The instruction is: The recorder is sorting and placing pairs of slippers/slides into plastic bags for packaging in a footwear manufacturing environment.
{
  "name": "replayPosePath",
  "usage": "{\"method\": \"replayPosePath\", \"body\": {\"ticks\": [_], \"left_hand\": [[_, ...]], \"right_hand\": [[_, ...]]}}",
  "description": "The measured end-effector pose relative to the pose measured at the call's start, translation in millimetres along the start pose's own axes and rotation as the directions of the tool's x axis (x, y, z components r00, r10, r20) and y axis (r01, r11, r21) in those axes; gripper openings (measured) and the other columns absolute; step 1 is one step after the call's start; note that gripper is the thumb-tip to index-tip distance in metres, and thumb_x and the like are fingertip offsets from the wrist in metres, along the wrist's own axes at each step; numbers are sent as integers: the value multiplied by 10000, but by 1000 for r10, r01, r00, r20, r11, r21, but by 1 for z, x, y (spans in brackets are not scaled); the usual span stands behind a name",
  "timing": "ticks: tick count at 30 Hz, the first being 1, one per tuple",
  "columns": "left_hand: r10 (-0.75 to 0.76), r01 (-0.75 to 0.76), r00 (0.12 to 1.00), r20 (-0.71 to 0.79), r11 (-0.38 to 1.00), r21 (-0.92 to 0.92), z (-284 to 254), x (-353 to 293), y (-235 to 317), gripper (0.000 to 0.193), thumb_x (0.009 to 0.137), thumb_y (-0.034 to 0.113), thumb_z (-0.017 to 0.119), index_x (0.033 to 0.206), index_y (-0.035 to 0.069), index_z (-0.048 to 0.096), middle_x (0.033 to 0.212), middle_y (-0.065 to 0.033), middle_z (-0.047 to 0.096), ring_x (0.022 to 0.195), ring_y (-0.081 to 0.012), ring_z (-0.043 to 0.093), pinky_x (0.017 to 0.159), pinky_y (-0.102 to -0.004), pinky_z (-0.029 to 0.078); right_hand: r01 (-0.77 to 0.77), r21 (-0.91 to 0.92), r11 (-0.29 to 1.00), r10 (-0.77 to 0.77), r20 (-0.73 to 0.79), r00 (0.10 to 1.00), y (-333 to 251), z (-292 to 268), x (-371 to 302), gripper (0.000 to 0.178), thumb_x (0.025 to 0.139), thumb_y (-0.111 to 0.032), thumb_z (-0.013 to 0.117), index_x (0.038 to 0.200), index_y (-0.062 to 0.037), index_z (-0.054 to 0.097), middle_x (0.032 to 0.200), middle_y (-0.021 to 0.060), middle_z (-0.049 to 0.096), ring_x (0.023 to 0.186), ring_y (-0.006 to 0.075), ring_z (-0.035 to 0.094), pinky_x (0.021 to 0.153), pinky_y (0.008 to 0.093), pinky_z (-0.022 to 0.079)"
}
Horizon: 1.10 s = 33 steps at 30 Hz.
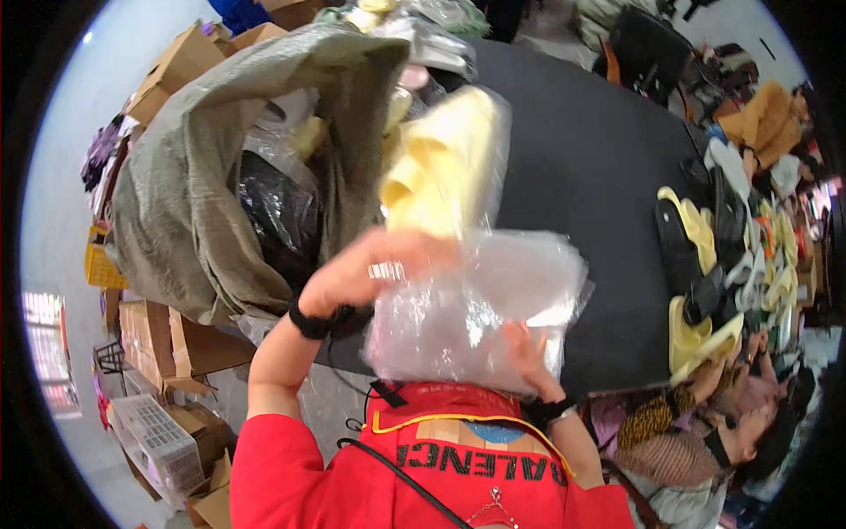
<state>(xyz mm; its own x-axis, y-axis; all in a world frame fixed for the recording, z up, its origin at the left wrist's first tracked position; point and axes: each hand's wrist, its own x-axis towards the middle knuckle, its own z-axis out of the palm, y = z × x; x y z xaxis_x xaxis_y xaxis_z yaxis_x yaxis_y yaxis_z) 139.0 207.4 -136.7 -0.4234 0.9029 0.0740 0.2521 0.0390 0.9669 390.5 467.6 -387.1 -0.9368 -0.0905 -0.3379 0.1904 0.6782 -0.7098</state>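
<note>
A pair of yellow slippers point(445, 159) in a clear plastic bag is over the dark table, blurred by motion. My left hand point(388, 267), with a ring and a black wristband, is closed at the bag's near end; its fingertips are smeared. Just below lies a stack of clear plastic bags point(441, 326) along the table's near edge. Over the right part of that stack, my right hand point(527, 353) has its fingers apart and holds nothing I can see. Left of the slippers, a large grey-green woven sack point(194, 176) gapes with bagged footwear point(278, 207) inside.
The dark tabletop point(582, 150) stretches to the right. Yellow and black slippers point(692, 234) line its right edge, where other people point(696, 432) sit. Cardboard boxes point(145, 339) and a white plastic crate point(159, 441) stand at left. More bagged items point(432, 44) lie at the far end.
</note>
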Motion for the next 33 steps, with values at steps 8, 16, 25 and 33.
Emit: {"method": "replayPosePath", "body": {"ticks": [8, 16, 25, 33], "left_hand": [[-241, -117, 867, 436, 753, 648, 115, -71, -102, 135, 777, 148, 546, 886, 78, 586, 835, -74, 580, 864, -271, 542, 765, -369, 418], [-368, 559, 741, -561, 801, 213, 116, -122, -114, 350, 857, 388, 511, 863, 41, 554, 671, -98, 556, 562, -206, 541, 523, -283, 435], [-737, 474, 675, -47, 481, -738, 105, -119, -145, 703, 841, 638, 303, 1143, 21, 450, 991, -103, 557, 896, -178, 528, 787, -329, 418], [-673, 413, 654, -346, 701, -582, 75, -80, -138, 553, 858, 531, 392, 1047, 44, 571, 921, -50, 602, 852, -140, 522, 780, -281, 375]], "right_hand": [[191, 952, -240, 412, -79, 908, -20, -67, 5, 769, 842, -637, 273, 1344, -53, 270, 1361, 128, 325, 1244, 284, 310, 1022, 418, 246], [108, 993, -51, 518, -66, 853, 7, -62, -23, 211, 877, -213, 505, 1035, -73, 500, 967, 59, 577, 911, 202, 557, 790, 366, 453], [105, 994, -29, 645, -62, 761, 16, -60, -27, 114, 886, -212, 497, 936, -109, 493, 882, 25, 544, 846, 176, 562, 704, 344, 467], [-22, 972, 233, 648, -139, 749, -8, -62, -39, 145, 892, -243, 491, 877, -99, 481, 800, 4, 516, 797, 130, 548, 668, 311, 474]]}}
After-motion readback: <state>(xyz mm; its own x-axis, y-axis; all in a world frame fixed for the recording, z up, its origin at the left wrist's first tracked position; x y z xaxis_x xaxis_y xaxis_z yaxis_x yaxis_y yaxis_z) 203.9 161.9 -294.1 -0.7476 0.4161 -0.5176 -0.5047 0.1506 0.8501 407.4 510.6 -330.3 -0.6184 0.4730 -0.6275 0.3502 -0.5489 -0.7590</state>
